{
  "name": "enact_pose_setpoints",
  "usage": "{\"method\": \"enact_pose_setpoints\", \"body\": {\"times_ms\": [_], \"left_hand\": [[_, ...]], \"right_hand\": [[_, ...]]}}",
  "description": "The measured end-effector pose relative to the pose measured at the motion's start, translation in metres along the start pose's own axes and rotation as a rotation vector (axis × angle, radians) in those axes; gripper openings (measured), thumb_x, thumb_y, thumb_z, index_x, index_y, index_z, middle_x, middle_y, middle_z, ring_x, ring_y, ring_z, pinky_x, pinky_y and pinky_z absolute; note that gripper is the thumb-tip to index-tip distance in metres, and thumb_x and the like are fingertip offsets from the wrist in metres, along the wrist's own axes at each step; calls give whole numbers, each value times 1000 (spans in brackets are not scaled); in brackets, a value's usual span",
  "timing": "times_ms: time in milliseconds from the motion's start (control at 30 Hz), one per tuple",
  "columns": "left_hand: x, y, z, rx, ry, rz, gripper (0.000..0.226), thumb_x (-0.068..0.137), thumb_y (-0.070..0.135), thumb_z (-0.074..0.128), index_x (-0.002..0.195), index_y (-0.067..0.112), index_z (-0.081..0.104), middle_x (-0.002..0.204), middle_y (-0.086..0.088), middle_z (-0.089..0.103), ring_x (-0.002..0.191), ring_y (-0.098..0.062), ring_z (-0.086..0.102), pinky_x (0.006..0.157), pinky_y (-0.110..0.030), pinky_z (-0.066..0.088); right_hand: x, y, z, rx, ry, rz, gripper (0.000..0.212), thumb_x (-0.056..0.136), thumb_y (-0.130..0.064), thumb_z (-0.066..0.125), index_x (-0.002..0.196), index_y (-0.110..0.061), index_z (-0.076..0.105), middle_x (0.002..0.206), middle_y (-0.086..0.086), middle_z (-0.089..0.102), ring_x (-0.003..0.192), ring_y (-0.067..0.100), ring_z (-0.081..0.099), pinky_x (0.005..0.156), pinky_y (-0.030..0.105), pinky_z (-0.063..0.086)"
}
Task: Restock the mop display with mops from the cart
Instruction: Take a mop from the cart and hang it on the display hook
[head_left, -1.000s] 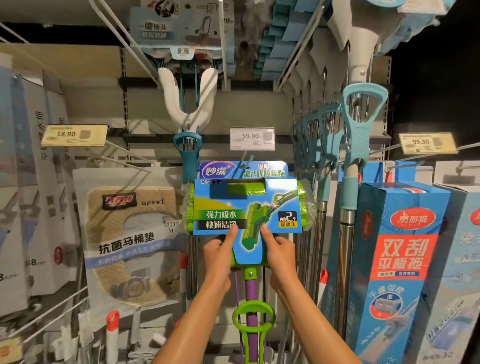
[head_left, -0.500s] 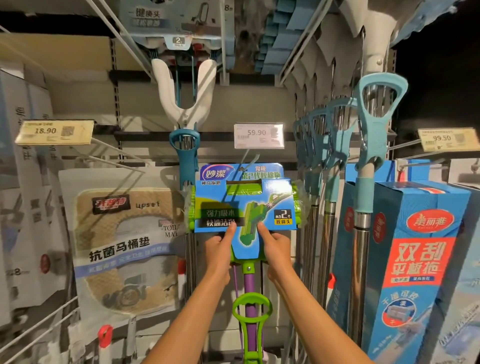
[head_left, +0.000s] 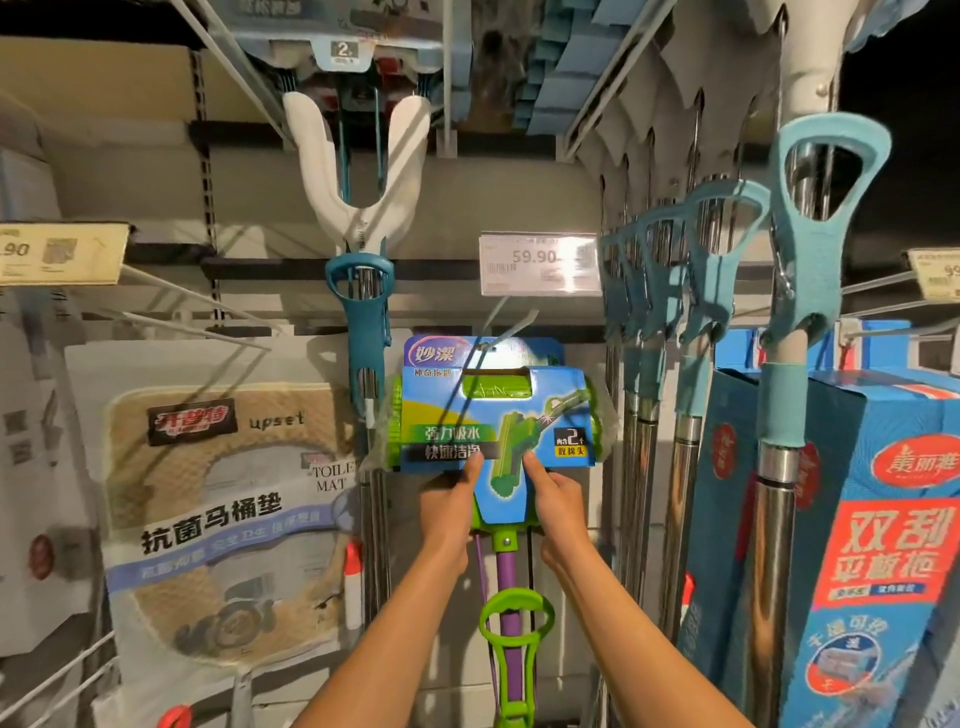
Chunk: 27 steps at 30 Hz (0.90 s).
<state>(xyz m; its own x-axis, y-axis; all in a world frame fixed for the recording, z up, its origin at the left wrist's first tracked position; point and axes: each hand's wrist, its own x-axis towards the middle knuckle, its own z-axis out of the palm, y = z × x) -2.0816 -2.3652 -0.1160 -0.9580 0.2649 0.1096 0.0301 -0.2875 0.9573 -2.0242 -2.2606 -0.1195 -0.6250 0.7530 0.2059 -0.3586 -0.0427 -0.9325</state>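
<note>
While both hands are holding the green mop (head_left: 498, 441) up at the display hook (head_left: 506, 327), the left hand (head_left: 449, 512) is curling its grip round the lower left of the blue card sleeve and the right hand (head_left: 558, 506) is pinching the other side. It's sitting under the 59.90 price tag (head_left: 537, 262), between the teal-handled mops (head_left: 691, 270) and a toilet mat pack (head_left: 223, 509).

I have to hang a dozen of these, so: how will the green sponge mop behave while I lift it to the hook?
The green sponge mop is probably top-heavy: its wide packaged head sits above a thin purple pole. Both hands, left hand and right hand, pinch only its card sleeve, which may flex or slip. The long pole likely swings below.
</note>
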Motion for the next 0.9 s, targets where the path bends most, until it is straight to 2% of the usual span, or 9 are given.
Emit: {"method": "enact_pose_setpoints", "body": {"times_ms": [100,300,400,467,567,700,767,867,900], "left_hand": [[17,-5,9,45,1,-23,31,88,49,73,86,19,64,84,11,60,78,-10,58,84,-43,56],[51,-25,17,24,19,-41,44,85,56,72,72,20,49,74,9,48,68,-6,45,74,-38,44],[68,-35,19,41,19,-62,48,85,60,69,78,15,53,80,4,53,71,-9,47,80,-41,46],[77,-39,20,64,26,-74,49,85,62,69,78,15,56,81,4,55,71,-10,47,84,-45,49],[89,-44,20,104,52,-56,55,84,65,68,76,12,55,79,-2,55,71,-18,50,79,-45,52],[98,-47,18,97,45,-23,54,86,61,69,76,9,57,78,-4,56,68,-19,50,65,-35,45],[101,-49,16,75,25,-20,50,87,58,69,78,10,61,83,-7,63,72,-19,55,64,-36,46],[101,-51,13,25,-2,-35,60,89,54,68,107,-3,64,114,-17,66,93,-25,62,76,-40,50],[101,-52,13,25,-9,-33,58,90,54,68,107,-2,64,113,-15,67,93,-23,61,72,-38,50]], "right_hand": [[17,4,-1,-17,8,-1,34,96,-29,66,76,-2,64,73,12,65,64,15,60,52,24,45],[41,16,2,-71,2,-7,39,95,-33,66,72,-5,54,64,8,50,50,9,44,44,19,36],[49,24,3,-47,-11,-7,55,96,-32,66,86,22,58,77,33,58,72,22,53,63,31,43],[55,29,4,-47,-28,-19,62,96,-34,66,96,27,54,95,47,54,79,25,51,71,37,41],[67,36,7,-83,-28,-6,41,96,-36,66,80,2,62,77,23,61,67,19,57,58,26,46],[78,45,10,-85,-18,8,34,97,-30,66,73,-7,67,64,-6,72,58,4,67,51,18,51],[80,49,13,-67,-29,8,28,97,-28,65,76,-11,70,66,-9,74,62,2,70,55,18,54],[79,52,17,-49,-32,17,23,97,-29,65,82,-13,71,75,-7,75,70,5,71,61,21,56],[80,54,17,-43,-32,21,22,97,-29,65,83,-13,71,78,-6,76,74,7,72,63,22,56]]}}
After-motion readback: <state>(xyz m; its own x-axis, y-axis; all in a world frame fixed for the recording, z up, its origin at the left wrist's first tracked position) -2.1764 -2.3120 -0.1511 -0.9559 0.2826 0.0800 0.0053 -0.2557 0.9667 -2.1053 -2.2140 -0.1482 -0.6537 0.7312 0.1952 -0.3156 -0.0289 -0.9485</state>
